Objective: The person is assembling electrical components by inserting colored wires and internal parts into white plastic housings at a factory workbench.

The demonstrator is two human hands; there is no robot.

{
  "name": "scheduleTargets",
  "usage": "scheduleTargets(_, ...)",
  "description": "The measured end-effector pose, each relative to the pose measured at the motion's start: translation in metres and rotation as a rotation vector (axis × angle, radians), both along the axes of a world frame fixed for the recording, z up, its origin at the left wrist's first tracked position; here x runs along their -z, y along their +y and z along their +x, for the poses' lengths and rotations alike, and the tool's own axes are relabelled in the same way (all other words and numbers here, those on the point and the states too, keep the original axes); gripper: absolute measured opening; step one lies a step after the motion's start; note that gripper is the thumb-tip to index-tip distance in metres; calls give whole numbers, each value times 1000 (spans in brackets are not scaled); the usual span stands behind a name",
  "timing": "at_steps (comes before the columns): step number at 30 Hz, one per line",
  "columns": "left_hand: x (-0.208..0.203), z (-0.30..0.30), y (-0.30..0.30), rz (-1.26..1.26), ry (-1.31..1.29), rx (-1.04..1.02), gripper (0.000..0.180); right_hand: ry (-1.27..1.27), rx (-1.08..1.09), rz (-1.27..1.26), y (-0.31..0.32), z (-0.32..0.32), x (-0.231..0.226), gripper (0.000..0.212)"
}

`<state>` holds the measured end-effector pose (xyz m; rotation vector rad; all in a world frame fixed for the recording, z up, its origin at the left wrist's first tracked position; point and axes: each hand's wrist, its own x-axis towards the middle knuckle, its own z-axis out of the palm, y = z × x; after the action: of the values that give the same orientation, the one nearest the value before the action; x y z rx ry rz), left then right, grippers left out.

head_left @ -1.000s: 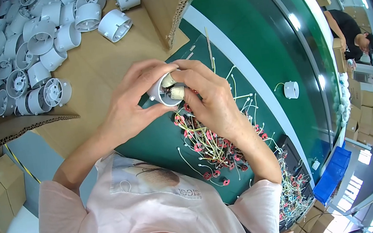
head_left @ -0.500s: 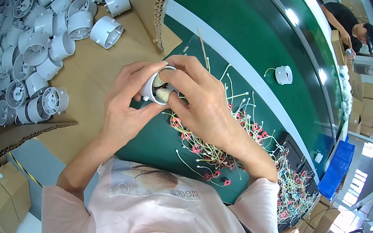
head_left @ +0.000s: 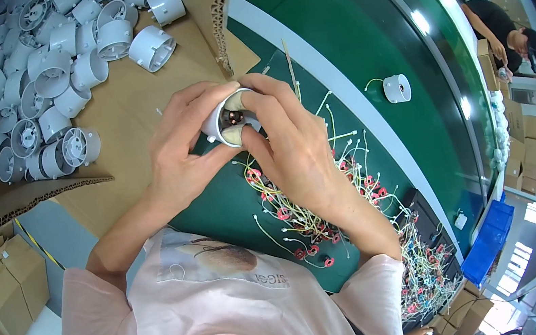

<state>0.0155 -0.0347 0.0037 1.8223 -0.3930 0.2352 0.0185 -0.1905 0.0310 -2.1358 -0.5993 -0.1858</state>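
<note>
My left hand [head_left: 185, 150] grips a white cylindrical plastic housing [head_left: 219, 121] from the left side. My right hand [head_left: 292, 147] wraps over it from the right, thumb and fingertips pressed into its open mouth, where a small coil part shows. Below my right hand lies a pile of small red coils with yellow and white wires [head_left: 320, 218] on the green table [head_left: 346, 40]. Both hands hover over the table's near edge, next to a cardboard box [head_left: 129, 105].
The open cardboard box at left holds several white cylindrical housings [head_left: 50, 81]. One white housing [head_left: 397, 88] stands alone on the green belt. Another person [head_left: 502, 32] works at the far right. Cardboard cartons [head_left: 7, 286] sit on the floor lower left; a blue bin [head_left: 490, 239] lower right.
Both hands stay on the housing; the right fingers have shifted slightly at its mouth. The view has moved a little.
</note>
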Motion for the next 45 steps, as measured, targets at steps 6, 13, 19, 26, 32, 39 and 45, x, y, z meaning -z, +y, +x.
scheduleTargets(6, 3, -1, 4, 81, -15, 10, 55, 17, 54, 45, 1, 2, -1, 29)
scheduleTargets(13, 5, 0, 4, 50, 26, 29, 56, -3, -81, 19, -8, 11, -1, 30)
scheduleTargets(19, 3, -1, 5, 5, 133, 63, 56, 8, -129, -18, -12, 15, -4, 31)
scheduleTargets(26, -1, 11, -1, 68, 39, 167, 59, 53, -126, -34, -29, 15, -8, 33)
scheduleTargets(32, -16, 19, 17, 519, -263, 149, 56, 57, 238, -229, -104, 26, -11, 27)
scheduleTargets(39, -1, 46, 47, 944, -285, -257, 54, -264, 633, -913, -222, 25, 28, 18)
scheduleTargets(45, 14, 62, 48, 957, -100, -257, 53, 42, -270, -426, -54, 16, -9, 30)
